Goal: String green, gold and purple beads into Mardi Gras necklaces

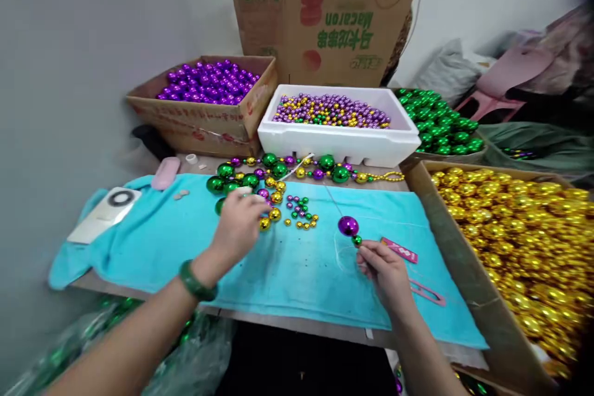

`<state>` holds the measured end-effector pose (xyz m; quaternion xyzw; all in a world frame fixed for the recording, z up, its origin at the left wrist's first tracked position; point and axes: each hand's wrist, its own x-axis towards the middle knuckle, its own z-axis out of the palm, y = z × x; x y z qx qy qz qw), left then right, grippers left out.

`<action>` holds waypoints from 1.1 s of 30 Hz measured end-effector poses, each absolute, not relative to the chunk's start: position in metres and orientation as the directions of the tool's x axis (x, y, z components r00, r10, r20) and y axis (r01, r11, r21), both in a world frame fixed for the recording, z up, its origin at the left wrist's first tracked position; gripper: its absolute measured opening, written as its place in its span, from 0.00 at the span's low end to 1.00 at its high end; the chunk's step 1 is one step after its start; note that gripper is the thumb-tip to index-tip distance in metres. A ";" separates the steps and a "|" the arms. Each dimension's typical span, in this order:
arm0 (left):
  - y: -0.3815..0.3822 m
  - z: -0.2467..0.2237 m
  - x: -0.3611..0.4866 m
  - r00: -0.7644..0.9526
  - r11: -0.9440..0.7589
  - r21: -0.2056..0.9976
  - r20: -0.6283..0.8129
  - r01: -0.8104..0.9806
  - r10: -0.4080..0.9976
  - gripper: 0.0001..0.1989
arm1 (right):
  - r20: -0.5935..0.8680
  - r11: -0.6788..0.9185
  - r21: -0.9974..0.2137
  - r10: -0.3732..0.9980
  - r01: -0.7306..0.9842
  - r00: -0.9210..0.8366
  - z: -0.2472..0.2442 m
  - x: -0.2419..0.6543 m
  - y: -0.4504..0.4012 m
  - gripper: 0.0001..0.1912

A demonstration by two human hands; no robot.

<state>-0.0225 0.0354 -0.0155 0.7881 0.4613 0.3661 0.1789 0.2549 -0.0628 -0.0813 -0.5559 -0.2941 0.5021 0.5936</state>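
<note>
My right hand [383, 266] pinches a thin string just below a small green bead [356, 240]. Above that bead, on the same strand, sits a large shiny purple bead [348, 226], and a fine needle-like wire [333, 200] sticks out of it toward the back. My left hand [239, 223], with a green bangle [197, 281] on the wrist, hovers over large green beads [216, 184] and gold beads [275, 214]. Its fingers are somewhat blurred but look apart, with nothing visible in them. Small purple, green and gold beads [297, 213] lie loose between the hands.
A turquoise towel [288, 272] covers the table. A finished-looking bead strand [318, 174] lies along its back. Behind stand a purple-bead carton [199, 124] and a white foam box [338, 139]; a gold-bead carton [487, 297] is at right. Pink snips [429, 292] lie by my right wrist.
</note>
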 end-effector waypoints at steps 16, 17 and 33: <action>0.042 -0.071 0.027 0.468 -0.535 0.175 0.314 0.827 0.826 0.11 | -0.256 -0.200 -0.955 0.930 -0.219 0.264 -0.089 0.249 -0.068 0.13; 0.040 -0.067 0.026 0.411 -0.505 0.302 0.324 0.809 0.852 0.10 | -0.253 -0.203 -0.958 0.931 -0.203 0.262 -0.089 0.248 -0.069 0.13; 0.015 -0.029 0.026 0.194 0.316 0.759 -0.250 -0.569 0.949 0.11 | -0.172 -0.172 -0.985 0.970 -0.013 0.170 -0.072 0.237 -0.079 0.10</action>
